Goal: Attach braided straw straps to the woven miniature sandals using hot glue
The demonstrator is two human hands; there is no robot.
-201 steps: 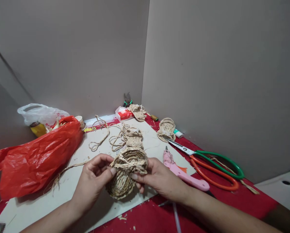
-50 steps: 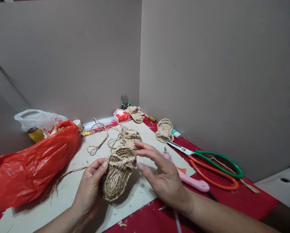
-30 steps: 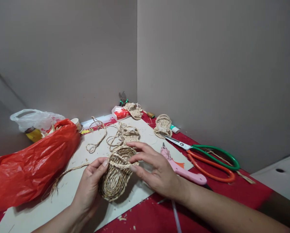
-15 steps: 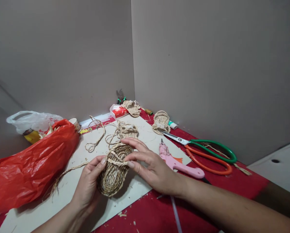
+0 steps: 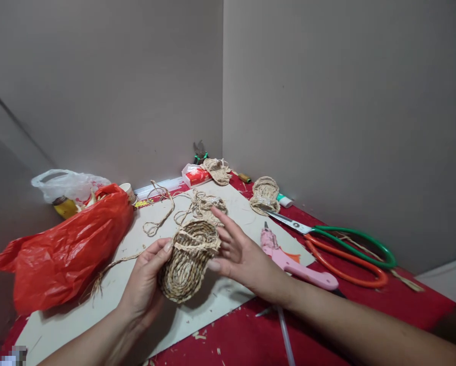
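Note:
A small woven straw slipper [image 5: 184, 272], an oval coiled sole with a braided strap [image 5: 197, 247] across it, is held up in front of me. My left hand [image 5: 146, 272] pinches its left edge at the strap's end, thumb on top. At the opposite edge, my right hand [image 5: 241, 259] is open, its index finger stretched up and its thumb apart from the other fingers. Whether those fingers touch the slipper, I cannot tell. A braided straw cord [image 5: 123, 261] trails left from behind my left hand to a frayed end.
Beneath lies a white board [image 5: 79, 333] on a red cloth [image 5: 231, 338]. Rightward are a pink glue gun [image 5: 300, 269] and large scissors [image 5: 327, 241]. A red plastic bag [image 5: 71, 249] stands left. Other straw slippers [image 5: 265, 193], loose cord [image 5: 161, 218] and a red-white packet [image 5: 196, 176] are farther back.
My right hand has let go of the strap and its fingers have spread at the slipper's right edge. My left hand keeps its hold. The whole view has shifted slightly.

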